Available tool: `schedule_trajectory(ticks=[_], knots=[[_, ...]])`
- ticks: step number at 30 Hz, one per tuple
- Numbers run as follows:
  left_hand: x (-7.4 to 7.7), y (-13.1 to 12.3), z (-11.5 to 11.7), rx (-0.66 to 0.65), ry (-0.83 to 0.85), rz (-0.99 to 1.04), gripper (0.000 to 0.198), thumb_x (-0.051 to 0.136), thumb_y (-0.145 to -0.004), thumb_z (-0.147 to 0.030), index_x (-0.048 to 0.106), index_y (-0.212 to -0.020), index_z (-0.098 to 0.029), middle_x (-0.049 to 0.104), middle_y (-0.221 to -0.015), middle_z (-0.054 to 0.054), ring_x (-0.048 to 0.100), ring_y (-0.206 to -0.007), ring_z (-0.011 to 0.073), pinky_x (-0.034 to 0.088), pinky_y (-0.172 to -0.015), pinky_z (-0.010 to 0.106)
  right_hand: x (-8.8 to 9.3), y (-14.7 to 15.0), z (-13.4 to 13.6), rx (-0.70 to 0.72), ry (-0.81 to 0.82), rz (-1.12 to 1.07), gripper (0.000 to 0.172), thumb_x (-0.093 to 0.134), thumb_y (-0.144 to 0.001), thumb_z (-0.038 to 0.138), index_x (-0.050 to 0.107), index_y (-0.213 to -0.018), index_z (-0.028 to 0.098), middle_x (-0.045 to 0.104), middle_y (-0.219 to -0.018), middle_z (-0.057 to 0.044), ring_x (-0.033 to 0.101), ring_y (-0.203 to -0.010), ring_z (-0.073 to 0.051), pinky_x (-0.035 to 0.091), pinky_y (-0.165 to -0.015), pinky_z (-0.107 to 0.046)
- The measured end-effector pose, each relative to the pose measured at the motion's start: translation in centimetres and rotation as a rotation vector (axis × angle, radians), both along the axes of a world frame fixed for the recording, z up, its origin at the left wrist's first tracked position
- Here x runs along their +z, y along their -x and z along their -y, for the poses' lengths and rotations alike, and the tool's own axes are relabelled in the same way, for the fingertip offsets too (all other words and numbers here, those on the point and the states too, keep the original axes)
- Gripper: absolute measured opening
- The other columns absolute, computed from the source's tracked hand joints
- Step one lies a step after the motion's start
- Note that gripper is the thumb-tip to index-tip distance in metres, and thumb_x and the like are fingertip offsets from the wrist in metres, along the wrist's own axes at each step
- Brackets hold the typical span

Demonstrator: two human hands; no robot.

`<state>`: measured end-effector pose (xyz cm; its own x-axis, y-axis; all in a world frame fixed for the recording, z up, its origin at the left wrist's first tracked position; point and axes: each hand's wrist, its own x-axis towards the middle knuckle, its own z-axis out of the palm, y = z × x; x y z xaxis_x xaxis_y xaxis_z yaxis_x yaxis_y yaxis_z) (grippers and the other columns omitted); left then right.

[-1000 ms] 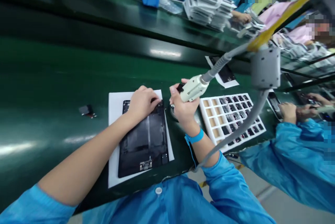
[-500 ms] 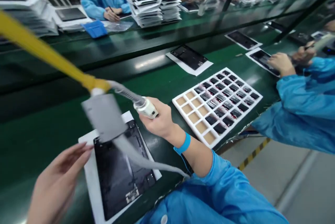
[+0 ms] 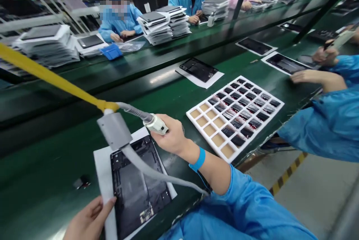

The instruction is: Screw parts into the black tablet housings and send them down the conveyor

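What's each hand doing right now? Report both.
Left hand: open, empty.
Right hand: closed, holding a white corded power tool.

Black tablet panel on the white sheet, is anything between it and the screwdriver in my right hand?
Yes, from this view: the gray cable and its gray housing hang over the black tablet panel, between it and the white electric screwdriver in your right hand. Whether the cable touches the panel cannot be told.

Left hand point(image 3: 89, 219) lifted off black tablet panel point(image 3: 140, 195), now open over lower edge of white sheet point(image 3: 101, 172).
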<state>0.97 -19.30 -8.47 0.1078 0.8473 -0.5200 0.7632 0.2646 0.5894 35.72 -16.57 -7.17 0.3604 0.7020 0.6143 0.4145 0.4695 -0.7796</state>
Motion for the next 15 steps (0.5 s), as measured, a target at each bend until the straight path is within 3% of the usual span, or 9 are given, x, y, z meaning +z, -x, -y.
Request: schedule_trajectory(ticks=[2, 3, 5, 7, 9, 11, 13, 15], knots=[[1.5, -1.4, 0.6, 0.322, 0.036, 0.14, 0.03, 0.076, -0.066, -0.087, 0.08, -0.089, -0.069, 0.082, -0.087, -0.025, 0.086, -0.1, 0.04, 0.071, -0.083, 0.058, 0.0, 0.0, 0.1, -0.017, -0.056, -0.025, 0.033, 0.07, -0.088, 0.025, 0.077, -0.121, 0.022, 0.087, -0.113, -0.005, 0.084, -0.096, -0.018, 0.068, -0.087, -0.027], [2.5, -2.0, 0.8, 0.416, 0.061, 0.229, 0.041, 0.085, -0.066, -0.083, 0.083, -0.101, -0.063, 0.085, -0.1, -0.019, 0.085, -0.107, 0.0398, 0.071, -0.09, 0.057, 0.1, 0.1, 0.2, -0.026, -0.078, -0.03, 0.033, 0.071, -0.087, 0.024, 0.078, -0.12, 0.022, 0.087, -0.112, -0.005, 0.084, -0.094, -0.019, 0.068, -0.086, -0.027], [4.5, -2.8, 0.6, 0.394, 0.133, 0.37, 0.06, 0.1, -0.064, -0.068, 0.086, -0.116, -0.041, 0.088, -0.115, -0.002, 0.085, -0.109, 0.0416, 0.072, -0.096, 0.056, 0.4, 0.1, 0.7, -0.037, -0.078, -0.04, 0.032, 0.072, -0.087, 0.022, 0.079, -0.119, 0.022, 0.087, -0.109, -0.006, 0.084, -0.09, -0.02, 0.068, -0.083, -0.029], [6.6, -3.0, -0.8, 0.265, 0.194, 0.413, 0.063, 0.109, -0.059, -0.051, 0.086, -0.113, -0.026, 0.088, -0.111, 0.008, 0.086, -0.1, 0.0407, 0.073, -0.092, 0.051, 0.6, 0.1, 1.2, -0.019, -0.037, -0.061, 0.032, 0.074, -0.088, 0.022, 0.079, -0.119, 0.024, 0.087, -0.105, -0.005, 0.084, -0.087, -0.021, 0.068, -0.081, -0.03], [8.7, -2.6, -3.7, 0.18, 0.222, 0.422, 0.058, 0.111, -0.058, -0.039, 0.085, -0.107, -0.021, 0.087, -0.103, 0.009, 0.085, -0.088, 0.0362, 0.073, -0.081, 0.045, 0.7, -0.1, 1.5, 0.002, -0.029, -0.058, 0.032, 0.076, -0.086, 0.021, 0.079, -0.118, 0.025, 0.087, -0.101, -0.005, 0.083, -0.082, -0.021, 0.068, -0.076, -0.031], [10.2, -2.2, -7.6, 0.195, 0.174, 0.436, 0.056, 0.11, -0.06, -0.032, 0.084, -0.108, -0.017, 0.087, -0.103, 0.012, 0.083, -0.082, 0.0312, 0.071, -0.073, 0.038, 0.7, -0.2, 1.6, 0.004, -0.058, -0.043, 0.03, 0.076, -0.085, 0.019, 0.08, -0.114, 0.025, 0.086, -0.095, -0.003, 0.08, -0.075, -0.02, 0.066, -0.071, -0.029], [10.6, -2.2, -12.1, 0.292, 0.085, 0.445, 0.053, 0.107, -0.064, -0.024, 0.082, -0.11, -0.014, 0.086, -0.106, 0.016, 0.082, -0.081, 0.0289, 0.071, -0.074, 0.037, 0.8, -0.3, 1.7, 0.01, -0.085, -0.026, 0.029, 0.072, -0.085, 0.016, 0.079, -0.112, 0.024, 0.085, -0.09, -0.003, 0.078, -0.07, -0.019, 0.065, -0.067, -0.028], [9.9, -2.7, -16.7, 0.401, -0.047, 0.396, 0.04, 0.1, -0.071, -0.017, 0.079, -0.105, -0.012, 0.085, -0.101, 0.017, 0.081, -0.081, 0.0293, 0.072, -0.078, 0.042, 0.8, -0.3, 1.7, 0.019, -0.091, -0.011, 0.028, 0.071, -0.086, 0.017, 0.078, -0.112, 0.024, 0.085, -0.09, -0.003, 0.079, -0.069, -0.019, 0.064, -0.066, -0.028]])
